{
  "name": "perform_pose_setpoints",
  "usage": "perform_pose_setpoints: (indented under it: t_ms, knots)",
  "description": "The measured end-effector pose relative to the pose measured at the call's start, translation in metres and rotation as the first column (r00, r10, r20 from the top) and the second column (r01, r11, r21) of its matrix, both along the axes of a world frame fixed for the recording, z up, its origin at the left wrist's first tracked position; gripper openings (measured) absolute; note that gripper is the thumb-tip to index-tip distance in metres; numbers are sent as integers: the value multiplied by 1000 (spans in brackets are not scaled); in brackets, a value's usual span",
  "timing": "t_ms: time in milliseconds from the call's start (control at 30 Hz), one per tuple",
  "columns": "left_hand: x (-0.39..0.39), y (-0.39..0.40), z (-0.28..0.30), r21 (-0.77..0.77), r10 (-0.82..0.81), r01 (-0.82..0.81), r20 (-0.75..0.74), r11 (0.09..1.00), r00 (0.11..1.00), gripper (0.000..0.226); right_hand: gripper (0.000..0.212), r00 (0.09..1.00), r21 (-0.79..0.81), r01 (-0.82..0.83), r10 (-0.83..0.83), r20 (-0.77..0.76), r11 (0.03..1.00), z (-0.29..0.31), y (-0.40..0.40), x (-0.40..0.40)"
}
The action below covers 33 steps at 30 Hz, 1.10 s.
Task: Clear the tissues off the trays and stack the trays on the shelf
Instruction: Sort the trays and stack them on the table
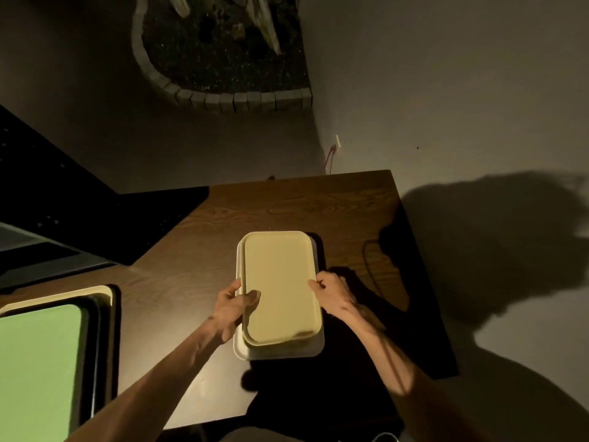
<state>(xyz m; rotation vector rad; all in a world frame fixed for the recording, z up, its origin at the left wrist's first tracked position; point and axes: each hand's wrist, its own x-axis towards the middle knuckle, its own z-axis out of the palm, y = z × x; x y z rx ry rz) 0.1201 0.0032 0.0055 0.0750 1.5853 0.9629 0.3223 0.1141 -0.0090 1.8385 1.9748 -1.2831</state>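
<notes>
A cream-yellow tray [280, 288] lies on top of a white tray [280, 352], the two stacked slightly askew over a brown wooden table [287, 205]. My left hand [234, 309] grips the stack's left edge, thumb resting on the yellow tray's surface. At the right edge my right hand [331, 293] holds the yellow tray with its fingers curled over the rim. No tissues show on these trays.
At the lower left sits another stack of trays, a green tray [38, 368] on top of dark and cream ones [105, 295]. A dark counter [63, 199] runs along the left. Behind the table are the floor, a brick-edged planter [223, 59] and a wall [446, 90].
</notes>
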Motion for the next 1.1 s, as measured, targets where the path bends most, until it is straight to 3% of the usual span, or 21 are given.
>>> perform_pose_setpoints:
  t_ms: [100, 167, 233, 367, 533, 667, 800, 867, 933, 1033, 1100]
  knots:
    - [1, -8, -20, -103, -190, 171, -219, 980, 957, 23, 29, 998, 16, -36, 35, 55, 999, -18, -14, 4]
    - [1, -7, -30, -208, -346, 280, -455, 937, 820, 16, 30, 996, 46, -26, 22, 92, 999, -29, -20, 4]
    - [-4, -6, -40, -286, -435, 328, -558, 900, 707, 14, 28, 995, 48, -1, -4, 95, 999, -38, -24, 2]
    - [-15, -11, -68, -395, -576, 422, -613, 816, 540, 24, 15, 995, 44, -20, 15, 102, 999, -45, -32, -2]
    - [-13, -22, -82, -457, -636, 444, -594, 771, 493, 15, 14, 982, 129, -117, 95, 164, 985, -51, -37, -5]
    - [-16, -28, -84, -449, -634, 449, -592, 772, 498, 14, 16, 977, 120, -137, 114, 182, 983, -52, -35, -7]
    - [-11, -23, -71, -464, -625, 425, -645, 777, 440, 17, 25, 983, 171, -105, 76, 170, 980, -53, -34, -4]
    - [-8, -20, -65, -466, -588, 359, -642, 809, 492, 40, 48, 988, 225, -17, -18, 151, 974, -55, -35, -1]
    - [-8, -19, -67, -391, -489, 307, -567, 868, 662, 44, 67, 986, 182, 50, -78, 146, 982, -61, -35, 1]
    - [-17, -25, -82, -308, -345, 236, -374, 922, 861, 41, 64, 990, 111, 83, -95, 108, 990, -71, -35, 0]
    - [-24, -31, -86, -285, -286, 201, -299, 937, 911, 43, 60, 990, 109, 94, -105, 96, 990, -73, -35, 0]
